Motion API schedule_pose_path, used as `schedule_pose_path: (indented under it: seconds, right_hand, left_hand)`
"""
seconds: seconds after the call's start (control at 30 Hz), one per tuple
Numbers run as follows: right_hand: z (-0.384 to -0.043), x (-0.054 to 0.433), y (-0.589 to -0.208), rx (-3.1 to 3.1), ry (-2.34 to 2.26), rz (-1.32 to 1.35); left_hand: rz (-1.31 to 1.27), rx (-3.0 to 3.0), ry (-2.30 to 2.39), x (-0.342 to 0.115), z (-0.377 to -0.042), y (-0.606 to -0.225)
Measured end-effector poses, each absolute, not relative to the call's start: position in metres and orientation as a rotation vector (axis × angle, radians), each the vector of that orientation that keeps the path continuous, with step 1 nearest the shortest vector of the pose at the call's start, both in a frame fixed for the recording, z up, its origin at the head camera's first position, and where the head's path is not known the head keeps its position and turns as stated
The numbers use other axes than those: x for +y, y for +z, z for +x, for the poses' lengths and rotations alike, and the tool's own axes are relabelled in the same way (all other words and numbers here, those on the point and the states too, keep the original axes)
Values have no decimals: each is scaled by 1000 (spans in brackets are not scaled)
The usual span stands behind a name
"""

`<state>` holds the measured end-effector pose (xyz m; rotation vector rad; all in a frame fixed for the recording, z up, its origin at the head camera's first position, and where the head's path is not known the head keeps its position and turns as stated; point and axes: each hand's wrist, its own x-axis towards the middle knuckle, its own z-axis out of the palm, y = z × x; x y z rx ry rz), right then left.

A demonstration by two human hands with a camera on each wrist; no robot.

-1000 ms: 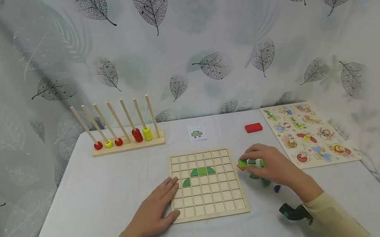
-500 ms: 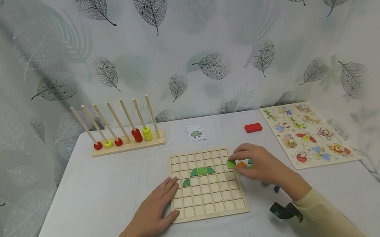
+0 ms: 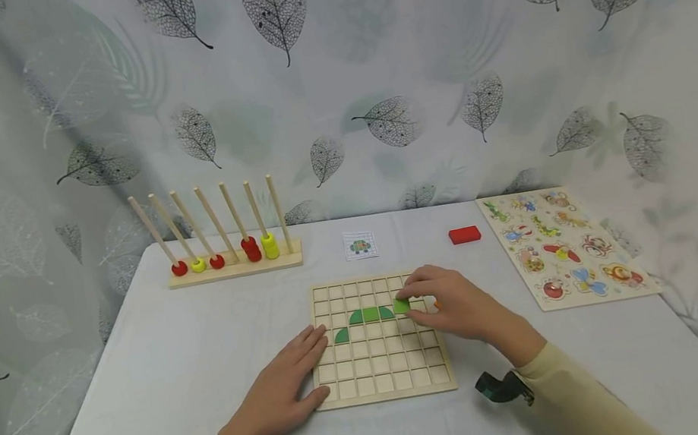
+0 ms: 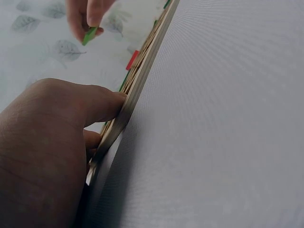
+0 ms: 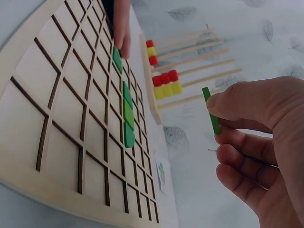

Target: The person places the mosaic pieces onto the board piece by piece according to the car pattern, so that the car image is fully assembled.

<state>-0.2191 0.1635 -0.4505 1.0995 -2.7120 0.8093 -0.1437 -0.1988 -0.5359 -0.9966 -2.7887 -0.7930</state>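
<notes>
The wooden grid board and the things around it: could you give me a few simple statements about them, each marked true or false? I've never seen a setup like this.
1. The right hand holds a green piece between its fingers. True.
2. The left hand is well away from the grid board. False: it touches the board's left edge.
3. Four green pieces lie in the board's cells. True.
4. The red block sits in one of the board's cells. False: it lies on the white cloth, off the board.
5. Two pegs of the bead stand carry no beads. True.
</notes>
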Motion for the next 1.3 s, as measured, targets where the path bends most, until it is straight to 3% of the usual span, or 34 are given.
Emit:
schedule_pose_path:
  seconds: [0.47,1.3]
  right_hand:
    - [-220,139,-453,-2762,822,1156]
    - [-230,98,-491,-2789,827,1202]
  left_hand:
    - [-1002,-2780,-808,-198,-144,-539]
    - [-997,-2772,-784,-199,-144,-536]
